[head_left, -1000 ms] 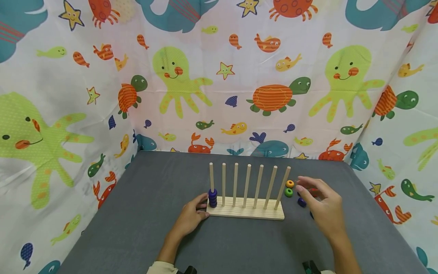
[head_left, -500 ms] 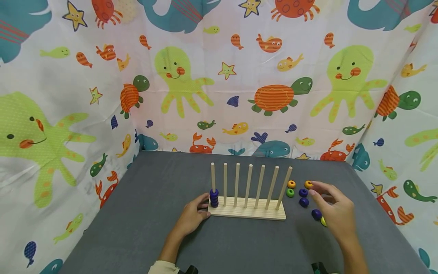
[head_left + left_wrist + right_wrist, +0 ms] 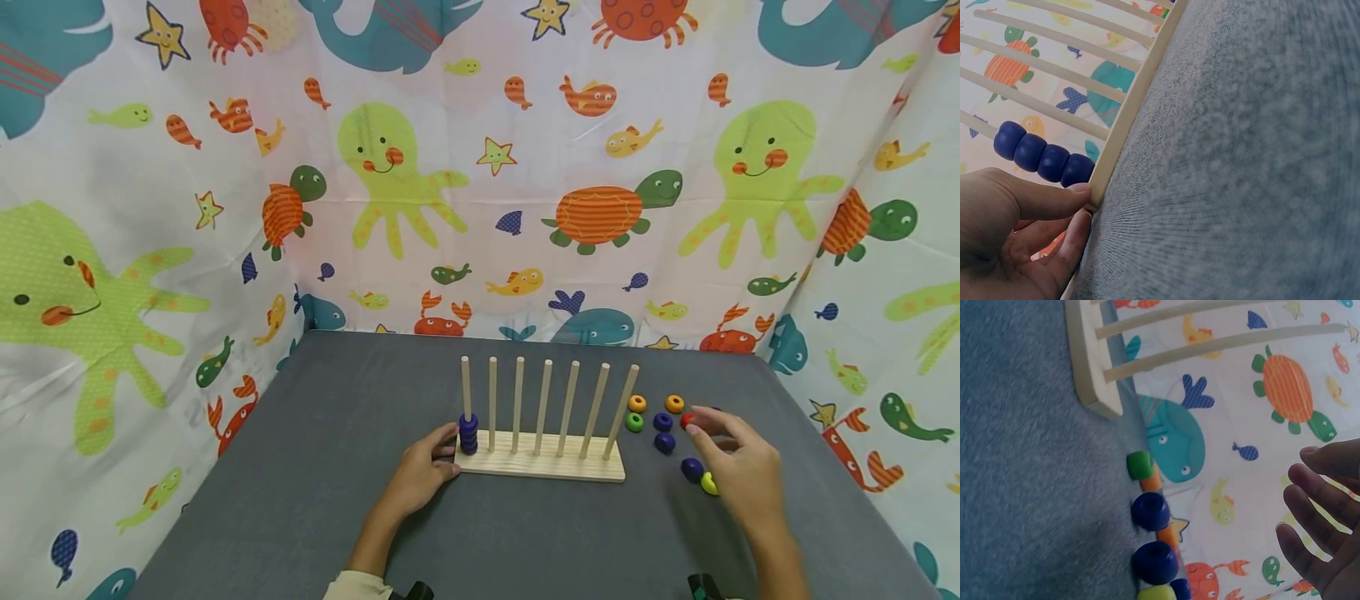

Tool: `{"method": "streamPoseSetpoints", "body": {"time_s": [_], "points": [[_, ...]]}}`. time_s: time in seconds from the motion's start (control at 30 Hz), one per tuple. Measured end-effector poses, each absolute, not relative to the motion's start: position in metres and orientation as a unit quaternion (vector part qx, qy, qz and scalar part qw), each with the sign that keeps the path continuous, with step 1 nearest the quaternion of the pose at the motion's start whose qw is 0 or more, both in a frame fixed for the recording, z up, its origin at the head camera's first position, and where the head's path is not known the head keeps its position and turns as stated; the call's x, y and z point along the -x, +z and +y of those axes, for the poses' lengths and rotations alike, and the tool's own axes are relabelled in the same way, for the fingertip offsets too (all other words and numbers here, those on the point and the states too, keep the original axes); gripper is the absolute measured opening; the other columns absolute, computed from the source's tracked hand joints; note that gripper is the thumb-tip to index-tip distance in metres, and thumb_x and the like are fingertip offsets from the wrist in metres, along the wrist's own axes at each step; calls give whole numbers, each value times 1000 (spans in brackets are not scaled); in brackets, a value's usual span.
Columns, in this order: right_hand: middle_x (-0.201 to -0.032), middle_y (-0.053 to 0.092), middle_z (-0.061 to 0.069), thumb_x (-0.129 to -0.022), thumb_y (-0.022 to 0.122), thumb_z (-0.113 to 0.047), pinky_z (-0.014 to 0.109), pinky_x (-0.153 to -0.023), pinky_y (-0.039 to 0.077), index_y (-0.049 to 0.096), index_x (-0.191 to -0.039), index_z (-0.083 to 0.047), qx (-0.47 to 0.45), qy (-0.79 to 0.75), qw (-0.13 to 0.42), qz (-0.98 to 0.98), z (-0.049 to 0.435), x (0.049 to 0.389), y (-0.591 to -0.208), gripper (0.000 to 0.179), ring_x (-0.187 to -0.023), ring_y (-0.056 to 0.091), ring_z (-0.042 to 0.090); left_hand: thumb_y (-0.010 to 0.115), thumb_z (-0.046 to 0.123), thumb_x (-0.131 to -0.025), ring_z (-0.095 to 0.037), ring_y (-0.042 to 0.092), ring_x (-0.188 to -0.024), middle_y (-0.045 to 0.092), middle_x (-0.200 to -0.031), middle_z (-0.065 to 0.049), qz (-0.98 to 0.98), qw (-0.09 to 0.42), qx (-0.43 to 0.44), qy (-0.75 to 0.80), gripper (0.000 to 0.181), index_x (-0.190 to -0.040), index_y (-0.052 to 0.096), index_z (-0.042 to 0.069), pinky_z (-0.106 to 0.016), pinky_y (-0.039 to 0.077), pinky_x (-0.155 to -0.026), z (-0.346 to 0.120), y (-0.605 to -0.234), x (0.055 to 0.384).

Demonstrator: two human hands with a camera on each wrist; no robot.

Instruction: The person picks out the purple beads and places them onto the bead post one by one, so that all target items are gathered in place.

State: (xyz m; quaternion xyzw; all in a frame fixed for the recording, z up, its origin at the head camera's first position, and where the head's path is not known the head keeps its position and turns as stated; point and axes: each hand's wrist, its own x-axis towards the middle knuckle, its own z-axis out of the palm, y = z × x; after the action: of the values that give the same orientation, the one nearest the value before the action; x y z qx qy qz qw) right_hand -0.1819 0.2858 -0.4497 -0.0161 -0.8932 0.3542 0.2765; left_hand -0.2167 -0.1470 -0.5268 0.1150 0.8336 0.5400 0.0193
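Observation:
My left hand [image 3: 420, 471] grips the left end of a wooden peg rack [image 3: 540, 467], whose base carries a row of upright pegs. In the left wrist view the thumb [image 3: 1054, 199] lies on top of the base and the fingers curl at its edge. Several dark blue beads [image 3: 1054, 162] are stacked on the leftmost peg; the other pegs are bare. My right hand [image 3: 738, 462] hovers above loose beads right of the rack, thumb and fingers apart, holding nothing. A red bead [image 3: 686, 421] shows beside its fingertips, partly hidden by them.
Loose beads lie right of the rack: orange [image 3: 674, 404], green [image 3: 633, 422], several blue [image 3: 664, 443] and a yellow one [image 3: 709, 483]. The hand hides some of this area. A grey cloth [image 3: 300, 500] covers the table; a sea-animal curtain [image 3: 450, 192] stands behind and at both sides.
My right hand has moved right, away from the rack, then slightly lower, uncovering blue, orange and yellow beads and part of the red one. The left hand keeps its hold on the rack.

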Motion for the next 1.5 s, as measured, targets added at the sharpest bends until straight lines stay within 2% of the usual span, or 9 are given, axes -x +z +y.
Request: {"method": "streamPoseSetpoints", "body": {"time_s": [0.3,0.43,0.53,0.63,0.73,0.83,0.93,1.17,1.5], "points": [[-109,76,15,-102,72,-16,-1,-74,42,75,-124,-3,23,344,265,-901,300,187,-465,26,-87,49,-17,72,-6,-93,-38,64,-130,54,-156,-23,834,19,-113,540,66,-155,49,-2,-50,57,-103,-147,-528,215],[-108,77,15,-100,75,-14,4,-65,47,75,-123,-3,37,338,252,-906,306,189,-472,26,-85,46,-20,72,-6,-93,-39,64,-131,54,-156,-23,837,19,-112,535,66,-155,49,-2,-52,56,-105,-147,-528,215],[-108,77,16,-99,76,-16,10,-60,49,74,-124,-2,46,329,230,-915,310,190,-477,29,-86,56,-9,71,-6,-94,-38,63,-131,54,-157,-22,839,20,-111,533,66,-156,48,-2,-52,56,-105,-147,-528,215],[-110,77,17,-98,77,-18,11,-62,48,73,-127,-1,56,322,204,-923,314,192,-482,34,-93,68,15,70,-5,-94,-38,63,-132,54,-157,-21,840,20,-110,531,66,-156,48,-2,-51,56,-106,-147,-529,216],[-113,76,20,-97,79,-19,19,-69,50,71,-129,1,63,321,175,-929,317,194,-485,38,-101,70,35,70,-6,-94,-38,64,-131,54,-157,-22,839,20,-110,532,66,-156,47,-3,-48,57,-104,-147,-529,216],[-116,74,23,-96,80,-20,37,-78,58,69,-132,2,67,323,143,-933,318,195,-487,44,-105,69,39,71,-6,-94,-38,64,-131,54,-157,-22,839,22,-110,533,67,-156,47,-3,-44,59,-101,-148,-528,216],[-120,73,25,-95,81,-21,52,-83,60,66,-136,3,69,327,109,-936,320,197,-488,49,-108,69,41,71,-7,-94,-38,63,-131,53,-157,-22,837,24,-109,536,67,-156,47,-2,-41,60,-99,-147,-528,216],[-125,70,28,-94,82,-19,60,-90,57,61,-142,4,79,334,36,-939,326,202,-489,58,-112,68,46,71,-8,-93,-39,63,-131,53,-157,-23,836,21,-111,537,66,-155,49,-1,-42,60,-99,-146,-526,215],[-130,69,29,-93,81,-13,67,-97,51,60,-143,5,73,330,-11,-941,333,205,-494,57,-118,64,49,71,-9,-93,-39,64,-130,54,-156,-23,838,19,-110,535,66,-155,50,-1,-42,60,-98,-145,-525,215]]}}
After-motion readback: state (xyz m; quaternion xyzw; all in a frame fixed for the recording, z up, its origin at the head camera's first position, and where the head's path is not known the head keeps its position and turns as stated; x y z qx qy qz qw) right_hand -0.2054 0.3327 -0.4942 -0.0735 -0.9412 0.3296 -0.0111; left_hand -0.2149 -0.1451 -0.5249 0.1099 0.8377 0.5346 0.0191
